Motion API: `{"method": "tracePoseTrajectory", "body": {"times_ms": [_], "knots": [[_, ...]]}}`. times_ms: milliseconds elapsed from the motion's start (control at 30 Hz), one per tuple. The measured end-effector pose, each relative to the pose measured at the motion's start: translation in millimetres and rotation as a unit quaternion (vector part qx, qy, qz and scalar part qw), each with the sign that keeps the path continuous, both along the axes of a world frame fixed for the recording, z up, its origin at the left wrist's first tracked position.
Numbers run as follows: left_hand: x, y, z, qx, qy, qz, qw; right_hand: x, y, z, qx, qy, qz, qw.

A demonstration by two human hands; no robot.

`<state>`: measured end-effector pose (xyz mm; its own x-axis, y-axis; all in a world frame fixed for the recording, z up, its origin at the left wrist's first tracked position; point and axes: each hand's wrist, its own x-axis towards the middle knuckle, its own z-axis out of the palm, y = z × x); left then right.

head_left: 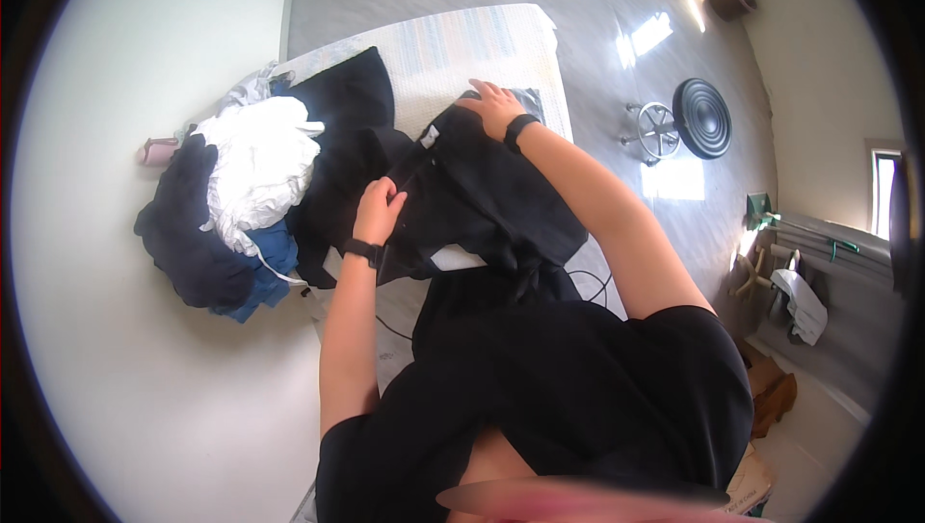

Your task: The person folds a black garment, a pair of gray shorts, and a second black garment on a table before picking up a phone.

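Black trousers [482, 196] lie across a cloth-covered table in front of me, with a small pale label [430, 137] inside the waistband. My left hand [379, 210] is closed on the near end of that waistband, thumb and fingers pinched together. At its far end, my right hand [494, 111] rests on the cloth with fingers spread and stretched out. Just left of the trousers, another piece of black clothing [352, 90] lies partly under them. I wear a dark band on each wrist.
A heap of clothes stands at the left by the wall: a white garment [260, 162], a dark one [178, 229] and a blue one [275, 251]. The pale patterned table cover [453, 41] shows beyond the trousers. A round black stool [701, 118] stands on the grey floor at right.
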<state>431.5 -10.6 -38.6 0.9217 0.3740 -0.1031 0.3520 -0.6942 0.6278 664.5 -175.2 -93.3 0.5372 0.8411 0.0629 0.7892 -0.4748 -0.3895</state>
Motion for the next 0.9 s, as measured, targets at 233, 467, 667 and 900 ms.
{"method": "tracePoseTrajectory", "body": {"times_ms": [233, 467, 667, 900], "knots": [[-15.9, -8.5, 61.3, -0.057, -0.056, -0.018, 0.997, 8.7, 24.1, 15.9, -0.104, -0.020, 0.117, 0.987], [-14.2, -27.1, 92.2, -0.062, -0.133, -0.061, 0.987, 2.4, -70.4, 66.2, 0.088, 0.232, 0.003, 0.969], [37.5, -63.3, 129.2, -0.076, -0.143, -0.227, 0.960, -48.0, -229.4, 125.0, 0.280, 0.227, -0.245, 0.900], [106.9, -154.5, 184.7, -0.147, -0.245, -0.435, 0.854, -147.0, -334.4, 228.9, 0.303, -0.043, -0.515, 0.801]]}}
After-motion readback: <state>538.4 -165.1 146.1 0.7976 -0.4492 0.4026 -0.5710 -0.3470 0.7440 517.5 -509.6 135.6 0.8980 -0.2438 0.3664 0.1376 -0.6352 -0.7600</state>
